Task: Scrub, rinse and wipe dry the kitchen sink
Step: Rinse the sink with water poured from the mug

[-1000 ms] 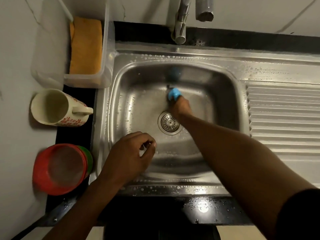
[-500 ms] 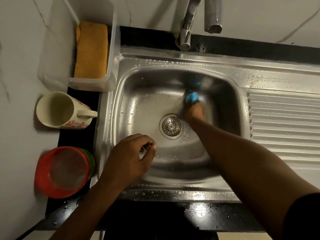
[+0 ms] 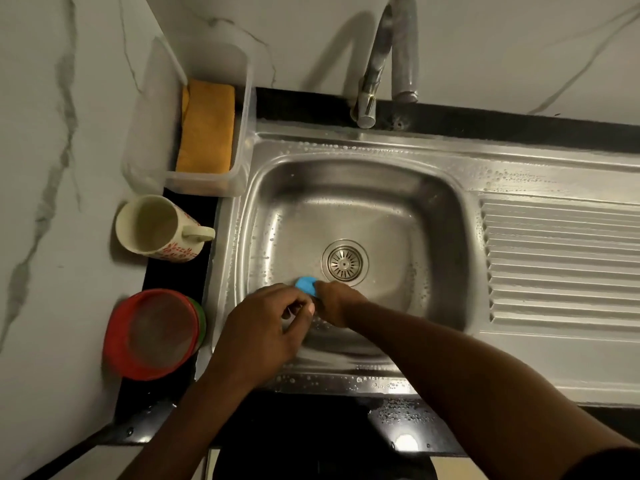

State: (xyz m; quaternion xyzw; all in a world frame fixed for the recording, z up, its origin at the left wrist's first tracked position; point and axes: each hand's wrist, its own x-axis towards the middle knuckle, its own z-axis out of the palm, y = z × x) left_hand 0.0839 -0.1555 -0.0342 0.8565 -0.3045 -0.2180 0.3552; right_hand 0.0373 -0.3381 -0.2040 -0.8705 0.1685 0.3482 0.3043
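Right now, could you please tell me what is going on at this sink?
A person is scrubbing the steel sink. The right hand holds a blue scrubber against the basin floor, just beside the drain. The left hand hovers over the near side with fingers curled, nothing visible in them. Suds dot the rim, and no water runs from the tap.
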